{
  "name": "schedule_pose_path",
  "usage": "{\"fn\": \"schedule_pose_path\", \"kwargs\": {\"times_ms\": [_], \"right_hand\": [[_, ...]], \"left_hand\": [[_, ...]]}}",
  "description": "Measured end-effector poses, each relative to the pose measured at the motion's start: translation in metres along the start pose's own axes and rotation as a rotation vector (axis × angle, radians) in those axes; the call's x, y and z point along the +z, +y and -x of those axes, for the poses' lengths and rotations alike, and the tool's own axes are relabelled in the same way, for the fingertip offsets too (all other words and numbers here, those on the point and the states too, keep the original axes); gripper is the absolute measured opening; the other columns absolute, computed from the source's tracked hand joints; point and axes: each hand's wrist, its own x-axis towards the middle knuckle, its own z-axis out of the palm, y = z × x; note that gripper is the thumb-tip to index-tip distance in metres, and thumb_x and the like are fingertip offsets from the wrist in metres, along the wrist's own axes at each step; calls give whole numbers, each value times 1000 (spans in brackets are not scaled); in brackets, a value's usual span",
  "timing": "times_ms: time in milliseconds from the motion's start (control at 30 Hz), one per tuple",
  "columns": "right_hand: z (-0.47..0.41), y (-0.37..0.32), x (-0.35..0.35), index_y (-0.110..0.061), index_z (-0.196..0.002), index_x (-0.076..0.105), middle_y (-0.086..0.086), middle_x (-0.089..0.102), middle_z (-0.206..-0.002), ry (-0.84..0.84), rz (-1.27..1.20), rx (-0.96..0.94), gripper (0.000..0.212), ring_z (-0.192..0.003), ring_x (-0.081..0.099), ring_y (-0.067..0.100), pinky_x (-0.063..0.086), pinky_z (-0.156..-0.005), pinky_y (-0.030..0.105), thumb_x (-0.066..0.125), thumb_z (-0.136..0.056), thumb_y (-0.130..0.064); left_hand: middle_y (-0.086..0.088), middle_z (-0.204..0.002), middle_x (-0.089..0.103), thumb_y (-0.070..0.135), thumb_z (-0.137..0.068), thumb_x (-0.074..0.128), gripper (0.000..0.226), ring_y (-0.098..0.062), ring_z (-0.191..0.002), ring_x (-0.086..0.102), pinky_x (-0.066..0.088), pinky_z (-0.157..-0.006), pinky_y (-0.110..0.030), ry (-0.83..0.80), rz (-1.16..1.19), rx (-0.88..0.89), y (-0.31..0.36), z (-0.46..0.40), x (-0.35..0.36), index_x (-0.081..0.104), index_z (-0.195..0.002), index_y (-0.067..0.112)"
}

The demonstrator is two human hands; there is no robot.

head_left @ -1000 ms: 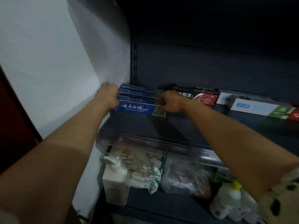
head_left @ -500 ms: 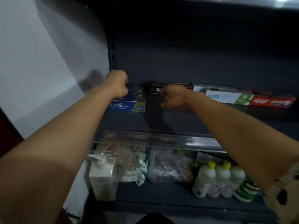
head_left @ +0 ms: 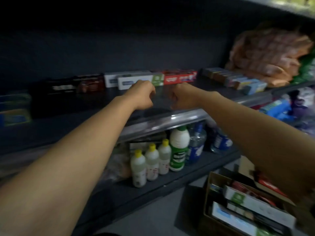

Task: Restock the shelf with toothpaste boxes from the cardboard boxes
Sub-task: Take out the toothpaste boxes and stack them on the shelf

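— Where are the toothpaste boxes?
— I see a row of white, red and black cardboard toothpaste boxes (head_left: 136, 80) far back on the dark metal shelf (head_left: 95, 106); more fill the brown cardboard box (head_left: 208, 198) near right.
— Fingers?
— My left hand (head_left: 142, 94) and right hand (head_left: 180, 97) hover curled, holding nothing.

Mid-frame, white-and-green toothpaste boxes (head_left: 136, 80) are sitting beside red ones (head_left: 179, 77) — black boxes (head_left: 56, 87) are showing at left; lower centre, yellow-capped white bottles (head_left: 150, 163) are flanking a green-labelled bottle (head_left: 178, 149).
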Motion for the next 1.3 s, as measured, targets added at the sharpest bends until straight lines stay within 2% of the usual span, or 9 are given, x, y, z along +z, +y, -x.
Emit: {"fn": "schedule_pose_path", "kwargs": {"times_ms": [100, 200, 333, 433, 533, 733, 900, 1100, 1300], "right_hand": [[42, 64, 7, -10, -87, 63, 14, 67, -94, -28, 10, 102, 15, -88, 61, 33, 48, -79, 37, 69, -73, -15], [87, 125, 18, -8, -106, 63, 12, 66, -108, -90, 1, 239, 31, -101, 59, 32, 47, -85, 36, 70, -78, -18], [144, 200, 49, -8, -100, 62, 10, 62, -98, -168, -5, 328, 25, -95, 58, 33, 48, -79, 37, 68, -78, -17], [172, 241, 72, -9, -109, 62, 11, 64, -108, -230, -9, 375, 31, -102, 58, 31, 46, -83, 33, 68, -80, -18], [186, 270, 94, -9, -112, 62, 12, 63, -112, -273, -17, 383, 32, -103, 57, 31, 39, -76, 27, 65, -82, -17], [200, 301, 141, -9, -108, 60, 12, 61, -109, -350, -63, 314, 30, -101, 57, 30, 40, -74, 29, 64, -79, -14], [216, 287, 177, -10, -110, 58, 7, 60, -108, -408, -97, 310, 30, -90, 53, 21, 41, -74, 29, 66, -82, -17], [255, 263, 210, -14, -117, 59, 3, 62, -110, -459, -119, 406, 34, -99, 59, 24, 50, -84, 36, 64, -84, -23], [301, 259, 221, -29, -111, 53, -6, 56, -103, -590, -181, 519, 37, -86, 55, 11, 48, -70, 27, 70, -80, -38]], "left_hand": [[-12, -105, 67, 6, -77, 67, 28, -29, -94, 64, 55, -86, -41, -62, 31, 105, 64, -29, 46, 69, -105, 9], [-14, -110, 65, 12, -79, 66, 28, -34, -101, 61, 52, -85, -37, -40, -14, 168, 120, -50, 86, 69, -106, 12], [-14, -116, 60, 4, -78, 63, 37, -37, -108, 57, 45, -89, -39, 64, -12, 234, 176, -73, 127, 68, -114, 11], [-15, -115, 63, 6, -77, 62, 36, -34, -106, 58, 48, -88, -38, -35, 26, 290, 216, -80, 159, 69, -112, 10], [-13, -108, 66, 7, -75, 64, 29, -31, -99, 62, 52, -84, -38, -172, 44, 288, 247, -83, 200, 71, -103, 11], [-10, -88, 62, 8, -72, 65, 9, -31, -85, 63, 52, -69, -38, -392, 22, 261, 278, -78, 279, 62, -79, 14], [-7, -101, 62, 13, -76, 72, 27, -25, -91, 61, 52, -73, -36, -512, 50, 230, 265, -57, 316, 65, -102, 15], [-3, -124, 60, 16, -79, 74, 54, -20, -108, 59, 52, -87, -33, -658, 112, 294, 246, -31, 351, 56, -129, 19], [0, -120, 63, 18, -75, 78, 55, -16, -104, 60, 52, -88, -34, -764, 143, 409, 247, -13, 361, 58, -126, 20]]}}
